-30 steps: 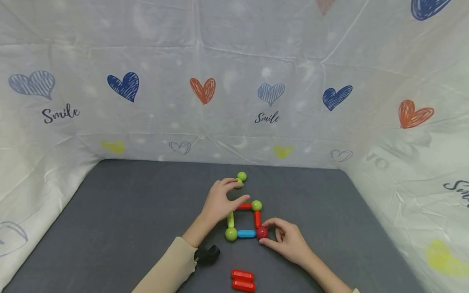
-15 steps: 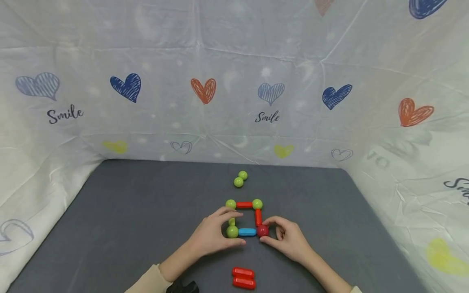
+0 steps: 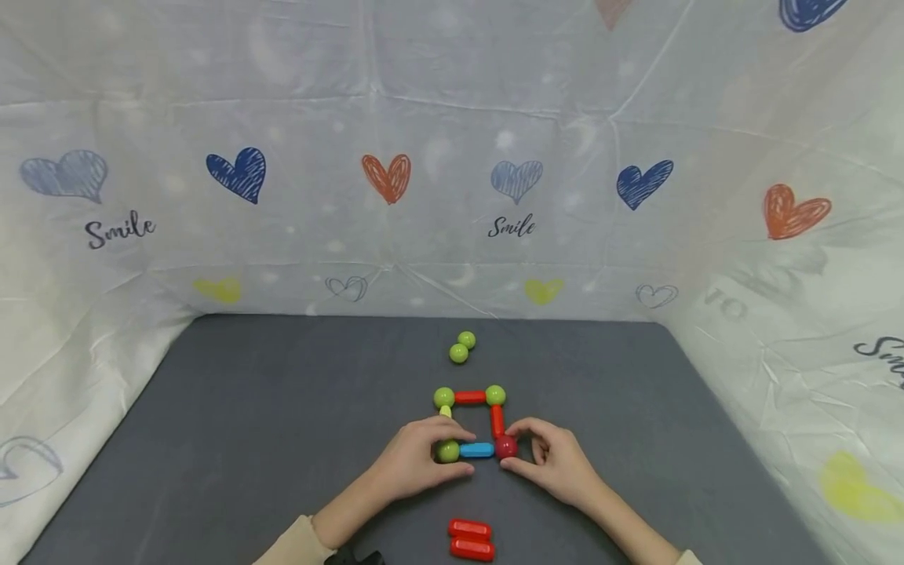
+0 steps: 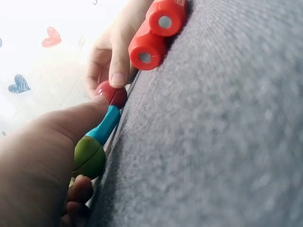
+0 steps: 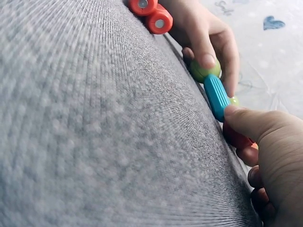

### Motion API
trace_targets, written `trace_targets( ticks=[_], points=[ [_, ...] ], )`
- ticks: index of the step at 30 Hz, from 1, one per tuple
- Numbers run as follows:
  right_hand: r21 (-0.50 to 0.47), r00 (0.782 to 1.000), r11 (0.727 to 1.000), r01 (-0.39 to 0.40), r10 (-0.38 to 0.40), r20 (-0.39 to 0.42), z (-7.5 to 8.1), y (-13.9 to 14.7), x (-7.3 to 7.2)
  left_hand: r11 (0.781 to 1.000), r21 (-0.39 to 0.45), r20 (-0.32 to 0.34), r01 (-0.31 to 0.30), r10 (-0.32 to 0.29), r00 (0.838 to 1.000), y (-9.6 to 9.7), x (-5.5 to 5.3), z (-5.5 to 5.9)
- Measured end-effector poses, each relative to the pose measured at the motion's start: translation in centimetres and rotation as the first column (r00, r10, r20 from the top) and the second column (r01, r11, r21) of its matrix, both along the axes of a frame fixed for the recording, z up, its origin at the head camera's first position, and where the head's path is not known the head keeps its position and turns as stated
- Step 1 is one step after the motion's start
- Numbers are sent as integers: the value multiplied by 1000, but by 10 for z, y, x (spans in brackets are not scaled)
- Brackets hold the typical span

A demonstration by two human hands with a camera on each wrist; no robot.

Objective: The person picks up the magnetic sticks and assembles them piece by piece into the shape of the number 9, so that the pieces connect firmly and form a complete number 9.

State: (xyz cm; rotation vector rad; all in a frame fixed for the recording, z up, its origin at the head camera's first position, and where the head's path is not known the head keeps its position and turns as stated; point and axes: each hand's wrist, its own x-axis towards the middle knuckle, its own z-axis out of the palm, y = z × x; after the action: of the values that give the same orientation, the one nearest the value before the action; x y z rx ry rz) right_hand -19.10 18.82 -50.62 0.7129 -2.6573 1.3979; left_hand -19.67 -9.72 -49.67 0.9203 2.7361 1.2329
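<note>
A square frame of magnetic rods and balls lies on the table. Its near side is a blue rod (image 3: 476, 450) joining a green ball (image 3: 448, 451) at the left to a red ball (image 3: 505, 447) at the right. My left hand (image 3: 417, 459) holds the green ball, thumb in front and fingers behind, partly covering the yellow-green rod (image 3: 445, 410). Between thumb and forefinger, my right hand (image 3: 554, 463) pinches the red ball. Red rods form the right side (image 3: 497, 421) and far side (image 3: 470, 397), with green balls (image 3: 444, 398) (image 3: 496, 395) at the far corners.
Beyond the frame, two loose green balls (image 3: 459, 353) (image 3: 466, 340) sit together. Two red rods (image 3: 472, 548) (image 3: 469, 529) lie side by side near the table's front. A pale cloth (image 3: 452, 235) printed with hearts hangs behind the dark grey table (image 3: 282, 377).
My left hand has come back toward me from the loose green balls, past the far-left corner, to the near-left green ball. The right hand has stayed on the red ball.
</note>
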Motion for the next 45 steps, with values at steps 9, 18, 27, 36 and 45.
trace_targets(
  ticks=[9, 18, 27, 36, 45],
  points=[
    [4, 1000, 1000, 2, -2, 6, 0, -1, 1, 1000, 0, -19, 14, -14, 1000, 3, -2, -2],
    [21, 1000, 1000, 11, -11, 3, 1, -1, 0, 1000, 5, -32, 5, -4, 999, 4, -5, -2],
    [26, 1000, 1000, 8, -8, 3, 2, -2, 0, 1000, 6, -27, -13, 13, 1000, 3, -4, -3],
    [29, 1000, 1000, 6, -7, 6, 2, -3, 1, 999, 39, 11, -18, 17, 1000, 2, -4, -2],
    [36, 1000, 999, 9, -9, 0, 2, -3, 2, 998, -5, -8, -64, 63, 998, -1, -2, 3]
  ],
)
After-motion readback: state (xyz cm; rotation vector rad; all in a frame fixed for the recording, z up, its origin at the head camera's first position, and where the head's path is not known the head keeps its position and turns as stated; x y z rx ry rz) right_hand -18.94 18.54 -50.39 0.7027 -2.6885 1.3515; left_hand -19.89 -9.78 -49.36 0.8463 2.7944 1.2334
